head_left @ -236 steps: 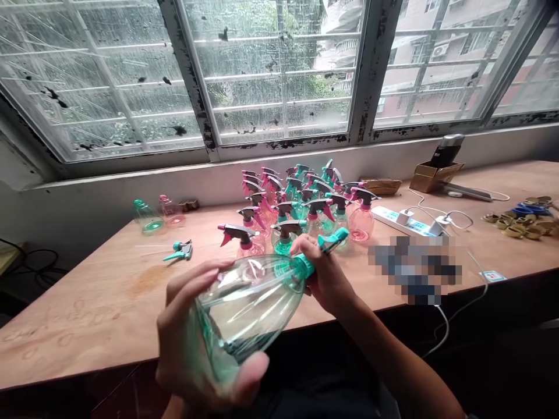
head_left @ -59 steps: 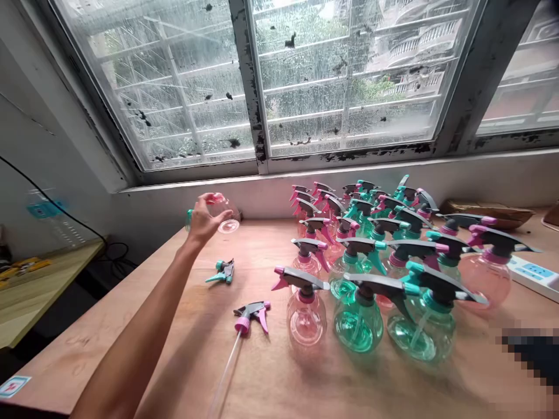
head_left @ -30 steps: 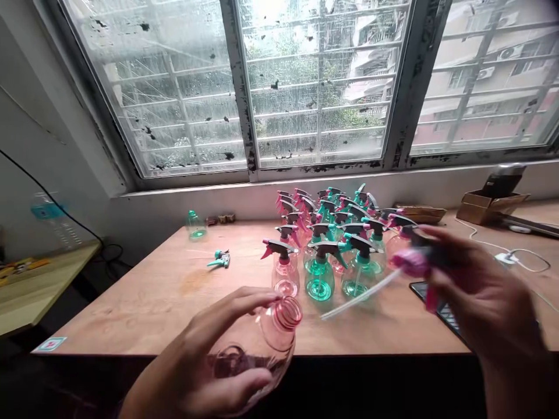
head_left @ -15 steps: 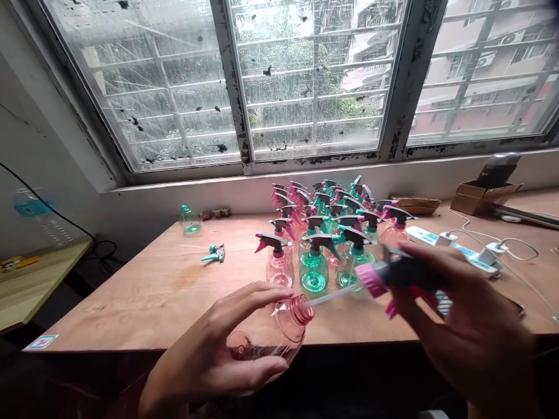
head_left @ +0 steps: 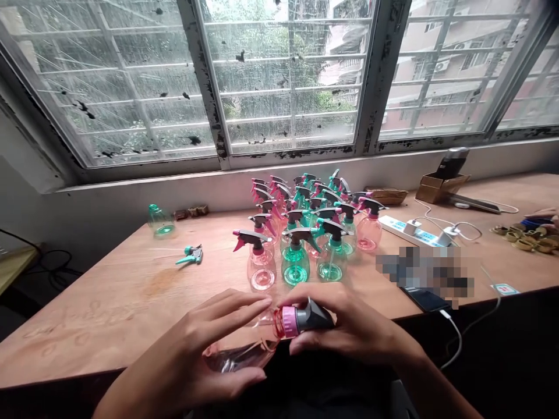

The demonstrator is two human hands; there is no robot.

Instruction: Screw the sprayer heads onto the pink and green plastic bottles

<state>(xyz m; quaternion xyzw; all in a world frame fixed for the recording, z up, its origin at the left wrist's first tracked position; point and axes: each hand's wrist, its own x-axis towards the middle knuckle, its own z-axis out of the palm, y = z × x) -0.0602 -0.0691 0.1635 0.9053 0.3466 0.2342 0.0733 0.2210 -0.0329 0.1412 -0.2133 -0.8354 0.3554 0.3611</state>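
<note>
My left hand [head_left: 205,343] is wrapped round a clear pink spray bottle [head_left: 244,352], which lies tilted with its neck toward the right. In my right hand [head_left: 349,326] is a black spray head [head_left: 317,317] with a pink collar [head_left: 289,322]. The collar meets the bottle's threaded neck, where some red thread still shows. No tube is visible outside the bottle. Behind my hands stand several finished-looking spray bottles, among them a pink one [head_left: 262,270] and a green one [head_left: 296,265].
A loose green spray head [head_left: 191,255] lies left on the wooden table [head_left: 117,308], near an open green bottle [head_left: 161,221]. To the right are a power strip [head_left: 414,231], a phone [head_left: 425,298] with a cable, and a cardboard box [head_left: 443,189]. Another person's hand [head_left: 548,222] shows at the right edge.
The spray head has come left to the bottle's neck, and its tube has gone inside. My view has shifted to the right.
</note>
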